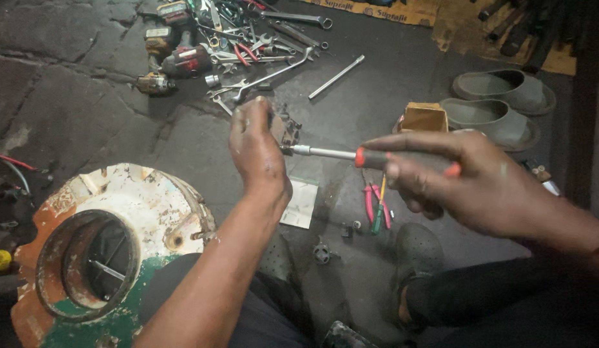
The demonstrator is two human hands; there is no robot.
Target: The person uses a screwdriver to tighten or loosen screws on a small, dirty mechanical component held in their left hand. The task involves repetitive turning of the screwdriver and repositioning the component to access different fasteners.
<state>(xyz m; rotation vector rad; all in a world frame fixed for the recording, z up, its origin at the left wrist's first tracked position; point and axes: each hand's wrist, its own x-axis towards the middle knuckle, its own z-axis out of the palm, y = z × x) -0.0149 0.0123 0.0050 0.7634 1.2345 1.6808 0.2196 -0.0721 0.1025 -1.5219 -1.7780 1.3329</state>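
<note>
My right hand (467, 183) grips a screwdriver (351, 154) with a dark and red handle, its metal shaft pointing left. The tip meets a small dark metal part (288, 129) that my left hand (254, 145) holds up above the floor. Most of that part is hidden behind my left fingers. Both forearms reach out over my dark trousers.
A rusty white and green round metal housing (138, 212) lies at lower left. Several wrenches and sockets (260, 48) and power tools (173, 48) are scattered at the top. Grey sandals (505, 103), a small cardboard box (424, 118), pliers (376, 203) and a white paper (300, 203) lie nearby.
</note>
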